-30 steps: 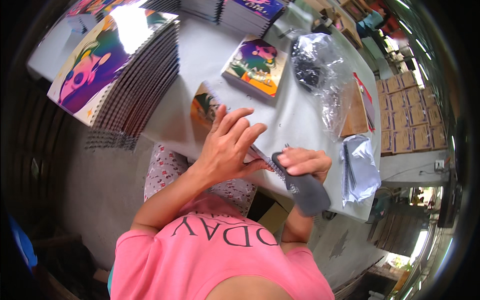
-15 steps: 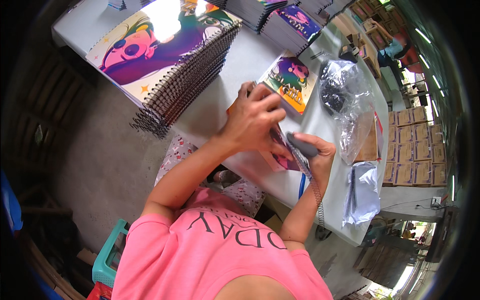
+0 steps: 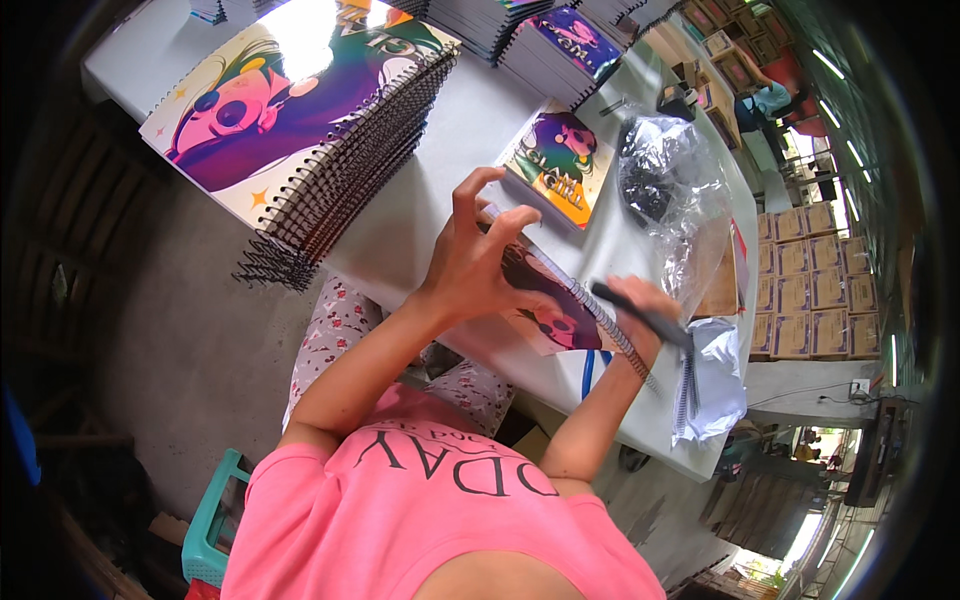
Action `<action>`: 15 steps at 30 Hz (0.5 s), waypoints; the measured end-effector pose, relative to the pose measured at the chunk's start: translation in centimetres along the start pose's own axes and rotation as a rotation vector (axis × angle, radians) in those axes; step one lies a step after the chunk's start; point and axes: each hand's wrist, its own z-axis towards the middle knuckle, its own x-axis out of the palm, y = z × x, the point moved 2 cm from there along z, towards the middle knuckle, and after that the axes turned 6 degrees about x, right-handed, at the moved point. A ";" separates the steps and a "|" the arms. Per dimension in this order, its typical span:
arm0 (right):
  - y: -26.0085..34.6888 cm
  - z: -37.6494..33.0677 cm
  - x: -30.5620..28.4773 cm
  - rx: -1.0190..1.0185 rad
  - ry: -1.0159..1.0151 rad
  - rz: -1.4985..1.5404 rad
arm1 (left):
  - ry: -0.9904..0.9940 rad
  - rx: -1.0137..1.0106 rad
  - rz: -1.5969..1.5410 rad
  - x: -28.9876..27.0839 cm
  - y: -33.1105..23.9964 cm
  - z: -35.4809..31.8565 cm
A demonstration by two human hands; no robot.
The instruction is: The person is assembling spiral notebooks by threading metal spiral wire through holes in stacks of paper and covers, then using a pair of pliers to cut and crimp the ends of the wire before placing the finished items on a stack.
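My left hand (image 3: 468, 262) grips a small notebook (image 3: 545, 280) with a dark and pink illustrated cover, thumb on the cover and fingers round the far edge. A spiral binding coil (image 3: 600, 312) runs along the notebook's right edge, and its tail sticks out past the near corner. My right hand (image 3: 650, 300) is closed round a long dark tool (image 3: 640, 312) beside the coil. Motion smears both, so the tool's exact kind is unclear. Just beyond my left hand lies a small stack with an illustrated cover (image 3: 565, 165).
A tall stack of large spiral notebooks (image 3: 300, 110) stands at the left of the white table (image 3: 390, 225). More bound stacks (image 3: 565, 50) are at the back. Clear plastic wrap (image 3: 680, 190) and a crumpled white sheet (image 3: 715, 390) lie right. A teal stool (image 3: 210, 525) is at lower left.
The coil now lies along the notebook's edge, with a shorter tail than the long one that hung down before. My right hand has swung the tool outward. My left fingers have spread wider.
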 end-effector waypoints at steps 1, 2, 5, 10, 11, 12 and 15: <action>-0.1 0.0 0.3 -0.262 0.164 0.404 | 0.003 -0.016 -0.002 0.2 0.0 0.1; -0.3 -0.3 0.5 -0.202 0.158 0.091 | 0.005 -0.031 -0.005 0.4 0.0 0.2; -0.3 0.9 0.9 0.227 -0.090 -0.341 | 0.044 -0.034 -0.033 0.2 0.0 -0.3; 0.3 1.5 1.9 0.049 0.203 -0.120 | 0.053 -0.029 -0.087 -0.3 0.0 -0.5; -0.2 2.0 1.6 0.228 0.115 -0.329 | 0.035 -0.045 -0.144 -0.2 0.1 -0.9; -0.1 2.0 1.0 0.183 -0.010 -0.407 | 0.001 -0.057 -0.197 0.1 0.2 -1.0; 1.2 1.9 3.3 -0.164 0.266 0.081 | 0.002 -0.094 -0.185 0.6 0.7 -0.9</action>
